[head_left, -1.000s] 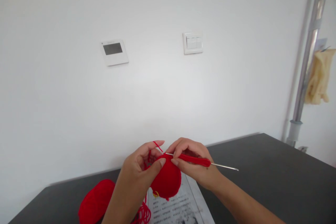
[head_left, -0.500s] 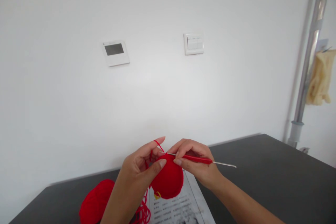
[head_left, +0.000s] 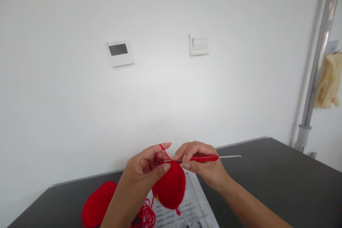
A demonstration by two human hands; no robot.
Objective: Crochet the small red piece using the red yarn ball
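Observation:
My left hand (head_left: 145,169) pinches the top edge of a round red crochet piece (head_left: 171,187) between thumb and fingers, and red yarn runs over its raised index finger. In my right hand (head_left: 204,164) is a crochet hook (head_left: 205,158) with a red handle and metal ends. One end of the hook lies at the top edge of the piece, where the yarn meets it; the other points right, nearly level. A small yellow marker (head_left: 156,197) shows on the piece's lower left edge, and a short red tail (head_left: 178,212) hangs from its bottom.
A red yarn ball (head_left: 97,205) and loose yarn strands (head_left: 146,215) lie left of a printed sheet (head_left: 199,203) on the dark table (head_left: 256,185). Behind stands a white wall with a thermostat (head_left: 120,60) and a light switch (head_left: 200,45). A metal pipe (head_left: 316,71) runs up at right.
The hook has turned from slanting down at right to nearly level. The crochet piece has tilted and sits slightly lower, with its red tail now showing. Both hands keep their grip.

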